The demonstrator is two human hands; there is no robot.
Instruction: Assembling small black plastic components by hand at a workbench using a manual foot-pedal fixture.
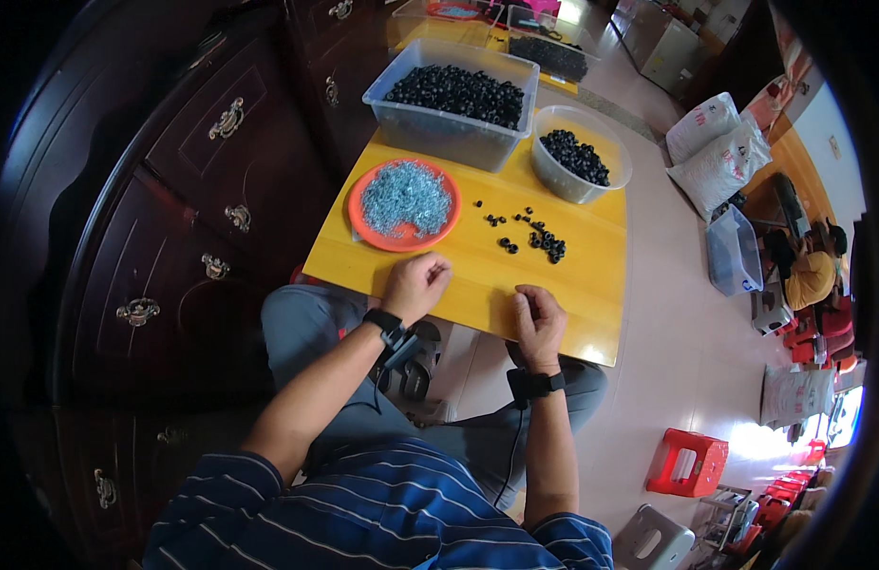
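Striped shirt (392, 508), forearms (318, 394) extended, left fingers (437, 274) curled, right fingers (537, 298) bent, any pinch unclear

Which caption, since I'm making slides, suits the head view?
Left hand and right hand at a yellow table, an orange plate of silvery pieces and loose black parts beyond.

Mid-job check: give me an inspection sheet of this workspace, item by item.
Surface: yellow table.
Job's things: silvery pieces on orange plate; black pieces in rectangular tub and round bowl.
Clutter: loose black pieces right of the plate.
Hands: left hand curled, near the plate; right hand curled, by the table's near edge; contents unclear.
Cables: dark cables at both wrist straps.
Surroundings: dark cabinet, white sacks, red stool.
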